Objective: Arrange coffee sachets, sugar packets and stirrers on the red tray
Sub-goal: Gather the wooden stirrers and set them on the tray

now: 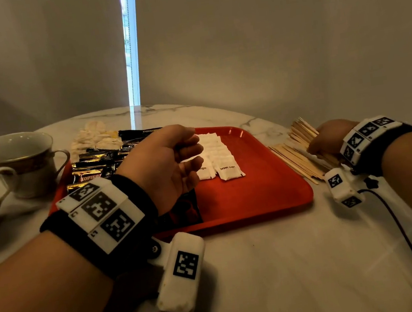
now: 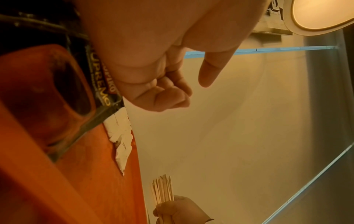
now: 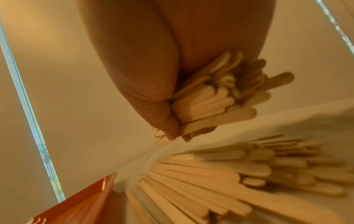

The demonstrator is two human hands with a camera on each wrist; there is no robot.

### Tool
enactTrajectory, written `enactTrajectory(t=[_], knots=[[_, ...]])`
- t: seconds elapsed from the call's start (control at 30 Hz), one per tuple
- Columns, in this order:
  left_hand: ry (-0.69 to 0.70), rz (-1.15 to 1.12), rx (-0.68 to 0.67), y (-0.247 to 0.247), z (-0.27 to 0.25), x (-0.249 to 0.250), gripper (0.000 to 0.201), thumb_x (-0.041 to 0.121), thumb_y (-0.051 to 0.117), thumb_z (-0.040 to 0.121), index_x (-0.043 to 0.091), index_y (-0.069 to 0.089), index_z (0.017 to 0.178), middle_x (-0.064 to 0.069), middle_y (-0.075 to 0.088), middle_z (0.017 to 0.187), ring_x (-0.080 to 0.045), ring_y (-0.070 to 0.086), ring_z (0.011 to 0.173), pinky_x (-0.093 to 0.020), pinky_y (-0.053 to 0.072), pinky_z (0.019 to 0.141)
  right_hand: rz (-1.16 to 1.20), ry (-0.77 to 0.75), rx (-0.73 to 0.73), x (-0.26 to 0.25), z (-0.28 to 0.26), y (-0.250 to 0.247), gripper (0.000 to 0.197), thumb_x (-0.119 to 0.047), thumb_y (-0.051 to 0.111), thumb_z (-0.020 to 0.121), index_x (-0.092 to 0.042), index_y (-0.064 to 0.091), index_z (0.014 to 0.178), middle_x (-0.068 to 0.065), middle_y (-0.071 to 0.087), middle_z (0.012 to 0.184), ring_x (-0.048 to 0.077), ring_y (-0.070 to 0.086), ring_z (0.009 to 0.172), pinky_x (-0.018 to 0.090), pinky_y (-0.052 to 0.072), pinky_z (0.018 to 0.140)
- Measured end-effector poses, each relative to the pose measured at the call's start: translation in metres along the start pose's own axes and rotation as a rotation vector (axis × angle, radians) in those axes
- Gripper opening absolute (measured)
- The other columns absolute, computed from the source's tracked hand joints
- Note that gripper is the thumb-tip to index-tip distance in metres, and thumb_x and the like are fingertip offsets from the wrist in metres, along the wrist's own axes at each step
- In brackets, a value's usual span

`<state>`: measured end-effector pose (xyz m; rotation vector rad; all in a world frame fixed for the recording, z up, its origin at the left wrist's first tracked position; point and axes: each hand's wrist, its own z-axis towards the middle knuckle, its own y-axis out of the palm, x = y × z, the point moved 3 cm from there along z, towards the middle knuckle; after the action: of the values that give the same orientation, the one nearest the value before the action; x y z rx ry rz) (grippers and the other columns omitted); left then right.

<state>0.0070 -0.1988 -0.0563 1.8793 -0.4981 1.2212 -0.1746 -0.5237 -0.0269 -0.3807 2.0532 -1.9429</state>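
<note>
1. one round marble table [image 1: 281, 264] fills the lower half of the head view, with a pale wall behind it and a bright strip of window at top centre.
2. a red tray [image 1: 264, 182] sits at the middle of the frame on the table.
3. the left hand [image 1: 166, 161] hovers above the tray's left part, palm turned sideways, fingers loosely curled and holding nothing; the left wrist view shows the same, with the thumb [image 2: 210, 71] sticking out apart from the curled fingers.
4. the right hand [image 1: 329, 138] is at the right edge of the frame, off the tray, its fingers wrapped tightly round a thick bunch of stirrers [image 3: 220, 94]; the right wrist view shows their rounded ends packed against the palm.
5. loose wooden stirrers [image 1: 298, 158] lie fanned on the table just beside the tray's right rim, under and around that hand.
6. two cups [image 1: 19, 161] stand at the left edge of the frame, off the tray.
7. black and gold coffee sachets [image 1: 95, 166] lie in overlapping rows on the tray's left side, partly behind the left wrist.
8. white sugar packets [image 1: 222, 158] lie in an overlapping column at the tray's centre; the nearest reads "brown sugar".
9. a heap of pale packets [image 1: 91, 137] sits on the table beyond the tray's upper left corner; what they are cannot be made out.
</note>
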Motion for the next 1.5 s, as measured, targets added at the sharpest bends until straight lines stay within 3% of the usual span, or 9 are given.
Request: enactTrajectory(t=[0.23, 0.43, 0.6, 0.73, 0.83, 0.93, 1.37, 1.43, 1.5], knots=[[0.018, -0.017, -0.003, -0.002, -0.003, 0.002, 0.017, 0.030, 0.060, 0.094, 0.014, 0.064, 0.090, 0.000, 0.064, 0.080, -0.011, 0.058, 0.062, -0.024, 0.044, 0.047, 0.257, 0.056, -0.029, -0.001, -0.013, -0.010, 0.018, -0.027, 0.073, 0.089, -0.009, 0.075, 0.091, 0.008, 0.076, 0.088, 0.028, 0.073, 0.085, 0.044, 0.059, 0.085], [0.028, -0.040, 0.008, -0.003, -0.004, 0.002, 0.015, 0.028, 0.060, 0.095, 0.013, 0.064, 0.090, -0.001, 0.064, 0.080, -0.012, 0.058, 0.061, -0.023, 0.044, 0.046, 0.677, 0.026, -0.092, -0.026, -0.036, -0.015, 0.019, -0.015, 0.066, 0.094, 0.000, 0.064, 0.106, 0.012, 0.070, 0.073, 0.026, 0.063, 0.061, 0.032, 0.047, 0.050], [0.052, -0.066, 0.024, -0.001, -0.007, 0.006, 0.015, 0.028, 0.062, 0.095, 0.013, 0.063, 0.098, -0.003, 0.062, 0.083, -0.015, 0.059, 0.070, -0.026, 0.047, 0.054, 1.264, -0.258, -0.533, -0.094, -0.090, -0.013, 0.046, -0.012, 0.068, 0.080, 0.000, 0.056, 0.123, 0.007, 0.060, 0.082, 0.014, 0.057, 0.058, 0.027, 0.049, 0.046], [0.089, -0.017, -0.046, 0.000, -0.009, 0.010, 0.038, 0.035, 0.069, 0.090, 0.012, 0.063, 0.119, -0.007, 0.063, 0.101, -0.021, 0.061, 0.093, -0.034, 0.051, 0.074, 1.404, -0.650, -0.896, -0.152, -0.153, -0.004, 0.023, -0.010, 0.057, 0.090, -0.008, 0.054, 0.113, 0.006, 0.057, 0.082, 0.012, 0.055, 0.058, 0.025, 0.050, 0.052], [0.144, 0.032, -0.203, 0.004, -0.017, 0.012, 0.031, 0.038, 0.074, 0.083, 0.012, 0.068, 0.099, -0.005, 0.063, 0.078, -0.021, 0.063, 0.068, -0.035, 0.057, 0.068, 1.451, -0.806, -1.065, -0.177, -0.179, 0.007, 0.027, -0.014, 0.059, 0.088, -0.008, 0.054, 0.113, 0.007, 0.059, 0.085, 0.012, 0.057, 0.060, 0.025, 0.051, 0.052], [0.182, 0.077, -0.191, 0.004, -0.019, 0.015, 0.031, 0.032, 0.067, 0.089, 0.009, 0.065, 0.109, 0.000, 0.058, 0.058, -0.017, 0.055, 0.046, -0.029, 0.053, 0.049, 1.496, -0.858, -1.199, -0.190, -0.187, 0.020, 0.044, -0.016, 0.069, 0.085, -0.009, 0.048, 0.123, 0.009, 0.059, 0.089, 0.013, 0.060, 0.064, 0.027, 0.050, 0.058], [0.284, 0.216, -0.031, -0.003, -0.006, 0.007, 0.030, 0.048, 0.067, 0.083, 0.021, 0.078, 0.092, -0.013, 0.075, 0.091, -0.033, 0.070, 0.073, -0.035, 0.052, 0.056, 1.513, -0.762, -0.907, -0.178, -0.185, 0.024, 0.033, -0.012, 0.069, 0.079, -0.002, 0.067, 0.110, 0.022, 0.067, 0.095, 0.031, 0.067, 0.074, 0.042, 0.057, 0.075], [0.303, 0.189, 0.021, -0.004, -0.009, 0.008, 0.034, 0.048, 0.066, 0.086, 0.019, 0.078, 0.098, -0.012, 0.077, 0.100, -0.036, 0.074, 0.090, -0.052, 0.061, 0.074, 1.449, -0.770, -0.876, -0.176, -0.186, 0.024, 0.042, -0.014, 0.073, 0.079, -0.001, 0.064, 0.118, 0.027, 0.067, 0.111, 0.049, 0.065, 0.097, 0.055, 0.052, 0.093], [0.343, 0.096, 0.067, -0.004, -0.014, 0.013, 0.028, 0.041, 0.067, 0.092, 0.015, 0.075, 0.097, -0.006, 0.078, 0.101, -0.030, 0.074, 0.098, -0.056, 0.057, 0.091, 1.295, -0.793, -0.855, -0.176, -0.189, 0.026, 0.040, -0.020, 0.079, 0.075, -0.008, 0.069, 0.112, 0.023, 0.070, 0.111, 0.051, 0.065, 0.105, 0.052, 0.055, 0.087]])
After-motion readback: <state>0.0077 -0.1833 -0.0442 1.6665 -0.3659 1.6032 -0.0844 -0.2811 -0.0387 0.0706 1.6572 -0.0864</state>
